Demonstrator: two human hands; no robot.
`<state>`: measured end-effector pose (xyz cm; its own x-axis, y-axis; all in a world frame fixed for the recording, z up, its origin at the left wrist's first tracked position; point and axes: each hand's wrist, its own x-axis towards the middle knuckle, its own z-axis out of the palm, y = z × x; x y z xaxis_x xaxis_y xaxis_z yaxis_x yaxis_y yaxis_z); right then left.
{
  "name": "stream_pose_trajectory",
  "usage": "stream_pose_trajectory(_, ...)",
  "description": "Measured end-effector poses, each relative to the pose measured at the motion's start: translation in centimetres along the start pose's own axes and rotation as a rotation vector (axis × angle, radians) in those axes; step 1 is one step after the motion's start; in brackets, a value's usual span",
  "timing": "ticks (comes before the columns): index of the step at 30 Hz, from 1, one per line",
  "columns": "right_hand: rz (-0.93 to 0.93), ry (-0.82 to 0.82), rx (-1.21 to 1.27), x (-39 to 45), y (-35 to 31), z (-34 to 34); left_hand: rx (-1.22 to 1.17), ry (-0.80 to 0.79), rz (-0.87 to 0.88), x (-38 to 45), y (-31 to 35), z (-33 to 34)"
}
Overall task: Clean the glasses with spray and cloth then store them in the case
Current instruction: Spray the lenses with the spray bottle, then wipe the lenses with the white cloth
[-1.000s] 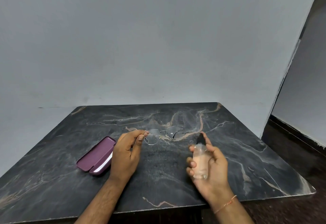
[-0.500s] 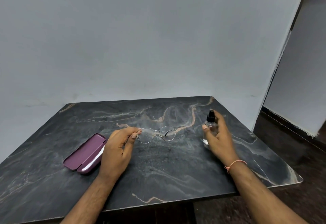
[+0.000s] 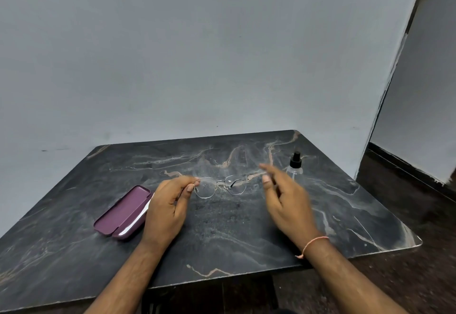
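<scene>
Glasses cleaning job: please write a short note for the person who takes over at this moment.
Left hand: pinches the glasses by one end, above the table.
Right hand: open, holds nothing, blurred, in front of the spray bottle.
Spray bottle: upright on the table, far right.
Case: lies left of the left hand, slightly open, something white at its gap; possibly the cloth, I cannot tell.
Done: cannot tell if the lenses are sprayed.
Left: wipe with the cloth, store the glasses in the case.
</scene>
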<state>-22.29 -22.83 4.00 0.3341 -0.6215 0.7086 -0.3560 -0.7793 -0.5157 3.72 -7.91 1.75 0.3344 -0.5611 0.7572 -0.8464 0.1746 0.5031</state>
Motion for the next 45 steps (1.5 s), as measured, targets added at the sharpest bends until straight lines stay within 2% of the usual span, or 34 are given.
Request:
stream_pose_trajectory(3,0.151,-0.186,0.171,-1.0,-0.6,1.4,0.008,-0.019,0.001,-0.2,0.2,0.1)
stream_pose_trajectory(7,0.268,-0.266,0.349,-1.0,-0.2,1.8,0.037,-0.077,0.053,-0.2,0.6,0.1)
stream_pose_trajectory(9,0.278,-0.294,0.359,-1.0,0.0,2.0,0.062,-0.1,0.066,-0.1,0.7,-0.1)
stream_pose_trajectory(24,0.087,-0.395,-0.1,-1.6,-0.6,2.0,0.294,-0.342,0.118,-2.2,-0.2,-2.8)
stream_pose_trajectory(32,0.071,-0.504,-0.205,-1.7,-1.0,1.6,0.33,-0.37,0.103,-2.7,-0.1,-2.9)
stream_pose_trajectory(36,0.08,-0.492,-0.209,-1.7,-1.0,1.4,0.341,-0.376,0.083,-3.1,1.0,-3.6)
stream_pose_trajectory(40,0.069,-0.43,-0.21,-2.0,-0.7,1.0,0.376,-0.21,0.018,-4.4,1.9,-5.3)
stream_pose_trajectory(45,-0.064,-0.177,-0.238,-2.2,-1.1,1.4,0.466,-0.025,-0.233,-5.5,-0.2,-9.9)
